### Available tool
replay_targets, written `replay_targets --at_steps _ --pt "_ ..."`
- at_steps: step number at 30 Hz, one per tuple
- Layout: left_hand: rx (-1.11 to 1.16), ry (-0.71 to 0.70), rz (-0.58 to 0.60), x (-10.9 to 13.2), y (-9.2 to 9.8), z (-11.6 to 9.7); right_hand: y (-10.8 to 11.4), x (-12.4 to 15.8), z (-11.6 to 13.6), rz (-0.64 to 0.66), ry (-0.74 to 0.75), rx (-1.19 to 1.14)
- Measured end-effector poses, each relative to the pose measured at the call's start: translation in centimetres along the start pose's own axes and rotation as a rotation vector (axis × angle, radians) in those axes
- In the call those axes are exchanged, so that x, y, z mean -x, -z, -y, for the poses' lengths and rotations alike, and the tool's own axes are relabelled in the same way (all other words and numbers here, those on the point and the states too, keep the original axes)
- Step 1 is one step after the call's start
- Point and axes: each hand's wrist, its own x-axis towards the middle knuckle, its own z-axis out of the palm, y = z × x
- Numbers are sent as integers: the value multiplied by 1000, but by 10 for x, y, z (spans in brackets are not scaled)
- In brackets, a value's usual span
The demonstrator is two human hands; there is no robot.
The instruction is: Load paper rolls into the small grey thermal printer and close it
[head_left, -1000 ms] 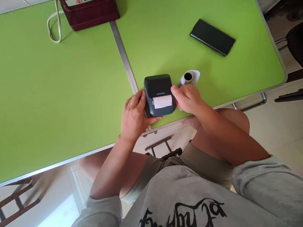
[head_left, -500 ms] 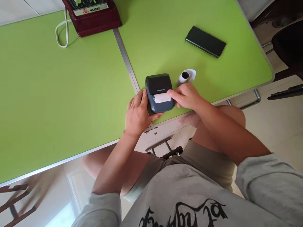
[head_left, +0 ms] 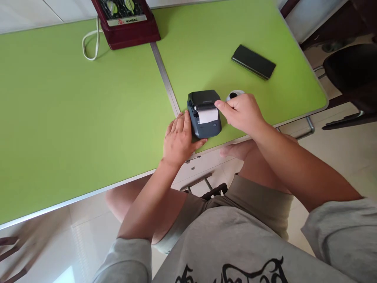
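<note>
A small dark label printer (head_left: 207, 130) stands on the green table near its front edge, with its black lid (head_left: 203, 96) raised a little. White paper (head_left: 207, 116) lies over its front. My left hand (head_left: 180, 139) rests against the printer's left side, the thumb along its front and the fingers at its side. My right hand (head_left: 243, 112) is at the lid's right front corner, thumb against the lid edge and the other fingers curled in. A white paper roll (head_left: 235, 94) stands just behind my right hand, partly hidden by it.
A black phone-like case (head_left: 253, 61) lies at the back right of the green table (head_left: 88, 118). A dark red appliance (head_left: 132, 34) with a white cord (head_left: 97, 43) stands at the back. A metal strip (head_left: 165, 76) crosses the table. Dark chairs stand at the right.
The printer's lid has lifted at its front edge, and my right hand has risen with it. The paper roll is now more hidden. The whole view has shifted slightly.
</note>
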Motion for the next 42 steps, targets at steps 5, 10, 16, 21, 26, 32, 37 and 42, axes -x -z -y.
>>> replay_targets --at_steps 5,10,16,21,26,32,37,42 --pt "6 16 11 1 3 -3 7 -23 6 -129 21 -41" --pt "9 23 13 1 4 -4 13 -40 17 -114 -16 -36" --pt "12 2 -11 1 2 -3 2 -27 10 15 200 -67" --pt "5 -6 -8 2 1 -2 0 -33 14 160 229 140" --pt "29 -11 -17 3 0 -1 0 -51 30 337 217 437" --pt "11 5 -6 2 3 -3 2 -51 28 297 322 366" --pt "21 5 2 2 3 -3 37 -21 0 107 114 -124" --pt "31 9 -15 2 2 -3 39 2 -74 -169 -216 -653"
